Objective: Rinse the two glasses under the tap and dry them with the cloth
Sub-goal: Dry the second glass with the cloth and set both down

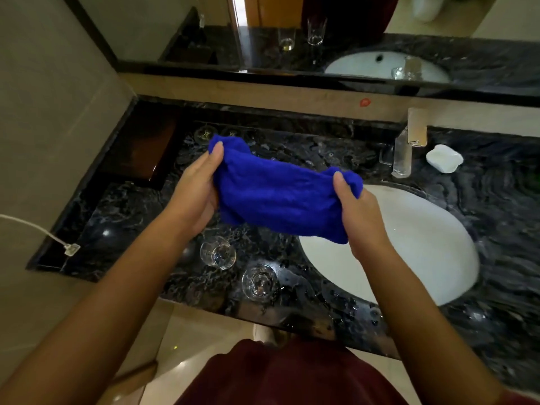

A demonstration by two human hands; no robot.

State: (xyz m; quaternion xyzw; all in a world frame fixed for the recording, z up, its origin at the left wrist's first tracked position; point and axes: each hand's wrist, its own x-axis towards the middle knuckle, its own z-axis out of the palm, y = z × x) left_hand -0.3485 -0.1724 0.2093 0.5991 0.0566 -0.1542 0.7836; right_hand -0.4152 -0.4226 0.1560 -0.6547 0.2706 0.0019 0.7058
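Above the sink (432, 244), the left hand (195, 194) and right hand (362, 217) grip the blue cloth (277, 194); two glasses (217, 252) (259, 283) stand left of the sink.

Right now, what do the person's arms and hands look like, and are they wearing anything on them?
Both arms are bare from wrist to elbow: no sleeves, gloves, watch, rings or bracelets show. The left hand and right hand have short, plain, unpainted nails. The only clothing visible is a dark maroon fabric garment at the frame's bottom edge.

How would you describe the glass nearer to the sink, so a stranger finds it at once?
Start at the white sink in the dark marble counter. Just left of its near rim stands a clear glass. The other glass sits farther left and farther back.
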